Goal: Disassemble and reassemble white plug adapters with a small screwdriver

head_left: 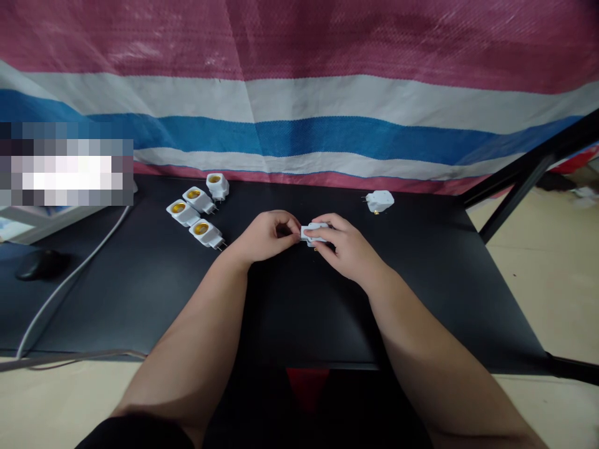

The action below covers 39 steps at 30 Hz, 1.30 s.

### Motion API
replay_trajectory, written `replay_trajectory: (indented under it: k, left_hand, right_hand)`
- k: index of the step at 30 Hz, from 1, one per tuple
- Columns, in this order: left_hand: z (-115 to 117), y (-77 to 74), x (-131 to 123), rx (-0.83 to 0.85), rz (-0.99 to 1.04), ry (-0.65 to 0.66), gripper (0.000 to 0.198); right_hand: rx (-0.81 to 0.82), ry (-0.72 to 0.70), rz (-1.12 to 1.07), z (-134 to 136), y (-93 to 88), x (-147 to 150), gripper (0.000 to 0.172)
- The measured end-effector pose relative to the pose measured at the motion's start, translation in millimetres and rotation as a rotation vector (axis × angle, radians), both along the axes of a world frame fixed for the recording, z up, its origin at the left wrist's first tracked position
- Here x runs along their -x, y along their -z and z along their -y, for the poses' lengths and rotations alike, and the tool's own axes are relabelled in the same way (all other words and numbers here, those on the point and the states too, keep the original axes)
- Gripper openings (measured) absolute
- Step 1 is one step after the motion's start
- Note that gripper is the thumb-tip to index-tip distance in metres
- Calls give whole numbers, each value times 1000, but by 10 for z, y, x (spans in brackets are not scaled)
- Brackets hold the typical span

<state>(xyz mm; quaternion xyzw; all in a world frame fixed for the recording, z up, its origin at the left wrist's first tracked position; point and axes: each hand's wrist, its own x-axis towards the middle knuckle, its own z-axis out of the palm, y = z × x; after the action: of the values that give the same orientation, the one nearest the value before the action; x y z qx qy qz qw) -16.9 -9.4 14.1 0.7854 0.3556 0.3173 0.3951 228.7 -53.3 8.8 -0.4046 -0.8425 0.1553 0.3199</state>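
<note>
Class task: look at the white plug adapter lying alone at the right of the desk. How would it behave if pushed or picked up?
The white plug adapter probably feels rigid: its plastic shell looks hard and square-edged. Being blocky, it would likely slide across the black desk rather than roll. Its thin metal prongs might catch when pushed.

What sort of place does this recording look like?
Probably a makeshift indoor workbench, perhaps a small home workshop: a black desk stands before a striped woven tarpaulin, with white plug-in lamp-socket adapters set out on it.
</note>
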Motion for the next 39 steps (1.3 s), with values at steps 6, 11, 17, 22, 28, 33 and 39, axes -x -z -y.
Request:
replay_trajectory:
  k: [6,11,17,22,28,33,39]
  left_hand:
    - [-8,19,-2,12,14,2,7]
    - [-8,7,-6,-40,16,5,8]
    - [0,12,-14,-17,32,-2,7]
    - [-3,28,-11,14,46,-1,7]
    - [-7,17,-3,-26,26,15,5]
    - [-9,26,1,-26,43,24,5]
    - [-4,34,0,-35,40,26,5]
  right_hand:
    - [1,-5,-7,4,7,17,29]
    - [24,-11,-29,16,-2,24,32]
    - [32,1,-26,23,-13,24,31]
    - [31,-4,-26,16,-4,20,30]
    - [41,-11,-24,17,1,13,30]
    - [66,-10,-24,23,-13,8,30]
    - [101,-25,-23,29,-27,-1,29]
